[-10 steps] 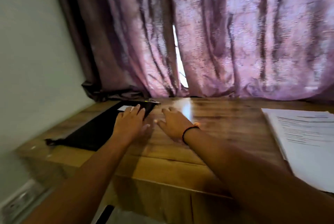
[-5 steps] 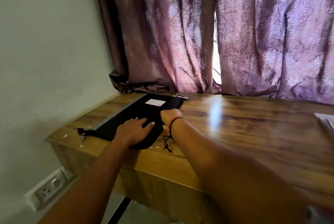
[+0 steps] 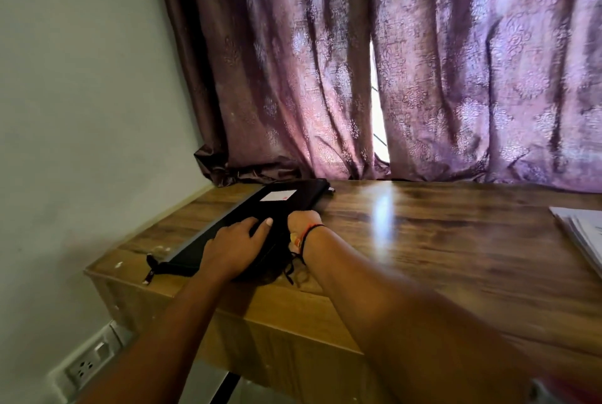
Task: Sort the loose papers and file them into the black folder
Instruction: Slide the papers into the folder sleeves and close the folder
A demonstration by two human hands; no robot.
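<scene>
Since a second ago the right hand (image 3: 303, 220) has left the wooden desk (image 3: 423, 257) and now curls on the right edge of the black folder (image 3: 293, 200), whose near cover lies under the flat, spread left hand (image 3: 233, 249); the loose papers (image 3: 583, 234) sit well apart, far right.

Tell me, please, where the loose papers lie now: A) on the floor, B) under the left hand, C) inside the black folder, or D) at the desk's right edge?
D: the papers lie at the right edge of the desk, apart from the left hand and right hand, both on the black folder.
</scene>
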